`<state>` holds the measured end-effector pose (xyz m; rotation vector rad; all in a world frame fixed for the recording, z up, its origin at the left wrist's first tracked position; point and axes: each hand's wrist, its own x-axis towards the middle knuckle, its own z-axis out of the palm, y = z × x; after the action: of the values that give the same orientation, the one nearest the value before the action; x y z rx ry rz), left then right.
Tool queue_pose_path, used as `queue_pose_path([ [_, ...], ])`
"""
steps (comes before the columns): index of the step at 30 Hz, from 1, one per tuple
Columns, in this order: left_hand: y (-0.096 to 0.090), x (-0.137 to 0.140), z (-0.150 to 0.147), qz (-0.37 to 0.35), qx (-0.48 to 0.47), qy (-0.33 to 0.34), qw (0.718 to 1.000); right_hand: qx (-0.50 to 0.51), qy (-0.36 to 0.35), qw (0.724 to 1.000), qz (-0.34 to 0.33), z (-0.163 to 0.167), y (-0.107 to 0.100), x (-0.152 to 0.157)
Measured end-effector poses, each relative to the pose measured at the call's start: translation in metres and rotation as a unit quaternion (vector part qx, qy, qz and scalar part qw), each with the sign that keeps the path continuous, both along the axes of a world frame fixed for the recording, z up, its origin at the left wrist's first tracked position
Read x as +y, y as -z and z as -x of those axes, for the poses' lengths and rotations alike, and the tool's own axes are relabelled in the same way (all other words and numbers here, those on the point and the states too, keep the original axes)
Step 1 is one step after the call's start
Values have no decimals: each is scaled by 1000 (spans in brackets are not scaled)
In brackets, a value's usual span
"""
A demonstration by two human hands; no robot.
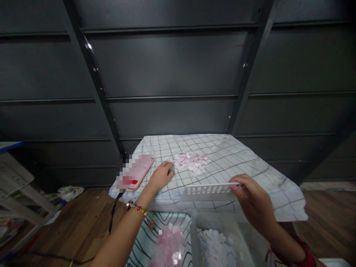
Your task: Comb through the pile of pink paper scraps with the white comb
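Observation:
My right hand (254, 198) pinches the right end of a thin white plastic strip or panel with a row of slots (207, 192), held tilted above the near edge of the cloth-covered table. My left hand (162, 174) rests on the cloth with fingers slightly curled and apart, its fingertips at the left edge of a pile of small white and pink paper pieces (190, 162). I see nothing held in it. A pink phone (140, 172), partly blurred out, lies left of that hand.
Below the table edge, a clear plastic bin (194, 237) holds many small white pieces. Beside it, a striped cloth-like lining (141, 241) carries pink clear packets (169, 244). A black cable (113, 213) runs from the phone. Dark metal panels (172, 66) rise behind the checked cloth (236, 155).

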<state>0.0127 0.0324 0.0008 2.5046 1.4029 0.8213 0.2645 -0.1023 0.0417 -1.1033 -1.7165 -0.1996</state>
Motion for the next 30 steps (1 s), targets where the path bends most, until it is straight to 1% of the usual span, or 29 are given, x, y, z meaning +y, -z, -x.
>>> queue_pose_path([
  [2,0,0,0,0,-1,-1,1000,4,26,1000,-11,-6,-1,7],
  [6,0,0,0,-2,3,-4,1000,38,84,995,-27,-29,-2,31],
  [10,0,0,0,-2,5,-8,1000,53,108,992,-29,-46,-3,53],
  [14,0,0,0,-4,10,-11,1000,37,108,993,-37,-47,-3,65],
  [24,-1,0,-1,-1,21,-13,1000,-42,55,996,-51,-21,-8,80],
  [26,-1,-1,-1,-1,18,-11,1000,-53,55,996,-52,-21,-9,81],
  [30,-2,-1,-1,-1,10,-1,1000,-68,79,993,-56,-29,-10,79],
])
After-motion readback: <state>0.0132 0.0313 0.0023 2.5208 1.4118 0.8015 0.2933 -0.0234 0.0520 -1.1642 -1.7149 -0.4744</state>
